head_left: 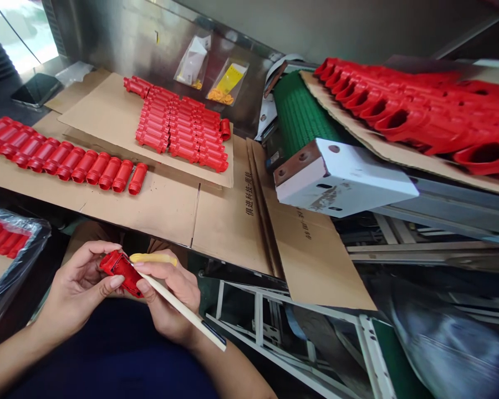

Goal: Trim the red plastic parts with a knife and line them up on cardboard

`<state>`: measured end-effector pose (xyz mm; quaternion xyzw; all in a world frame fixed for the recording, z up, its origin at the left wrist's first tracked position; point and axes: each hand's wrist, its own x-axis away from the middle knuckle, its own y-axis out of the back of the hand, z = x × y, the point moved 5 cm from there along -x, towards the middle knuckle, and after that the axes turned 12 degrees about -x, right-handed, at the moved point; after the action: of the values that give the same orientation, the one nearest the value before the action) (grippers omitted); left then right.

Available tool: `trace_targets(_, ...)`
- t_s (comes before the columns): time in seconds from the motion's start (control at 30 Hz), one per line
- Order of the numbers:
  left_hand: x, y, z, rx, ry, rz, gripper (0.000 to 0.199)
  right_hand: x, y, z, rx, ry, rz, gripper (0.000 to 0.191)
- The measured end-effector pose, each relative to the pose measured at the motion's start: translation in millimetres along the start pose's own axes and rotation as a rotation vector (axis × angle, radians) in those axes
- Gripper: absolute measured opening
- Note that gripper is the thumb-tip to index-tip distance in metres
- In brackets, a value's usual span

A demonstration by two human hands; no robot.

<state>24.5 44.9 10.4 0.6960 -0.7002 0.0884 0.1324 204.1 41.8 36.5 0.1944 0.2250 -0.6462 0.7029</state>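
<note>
My left hand [81,282] holds a hollow red plastic tube-shaped part [127,271] between thumb and fingers, low over my lap. Pinched in my right hand [177,296] is a slim tool with a long pale handle [183,307]; its tip meets the near opening in the red part's side. One finger of that hand appears to wear a yellow cover [153,259]. The right thumb also touches the lower end of the part. What kind of blade or point the tool has is too small to tell.
Red tubes stand in a row [81,163] on cardboard [166,213], with more stacked behind [183,130]. A green conveyor belt [301,111] and larger red parts [424,111] are at right. A plastic-lined box [37,230] sits left; a phone [37,90] lies behind.
</note>
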Motion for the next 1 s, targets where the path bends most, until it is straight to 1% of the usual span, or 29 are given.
trace_targets(0.27, 1.1, -2.7, -0.2, 0.068, 0.027, -0.009, 0.04, 0.9, 0.9, 1.4, 0.03, -0.016, -0.025, 0.017)
trace_targets(0.5, 1.2, -3.6, 2.6, 0.056, 0.048, 0.04, 0.04, 0.9, 2.4, 2.0, 0.031, -0.025, -0.047, 0.018)
trace_targets(0.63, 0.1, -3.0, 0.3, 0.029, 0.027, 0.021, 0.04, 0.8, 2.5, 3.4, 0.023, -0.01, -0.037, 0.019)
trace_targets(0.83, -0.6, -3.5, 2.1, 0.012, 0.024, 0.04, 0.04, 3.3, 2.8, 0.4, 0.032, -0.034, -0.039, 0.021)
trace_targets(1.0, -0.6, -3.3, 5.9, 0.012, 0.012, 0.034, 0.04, 4.3, 2.6, 0.6, 0.096, -0.023, -0.047, 0.023)
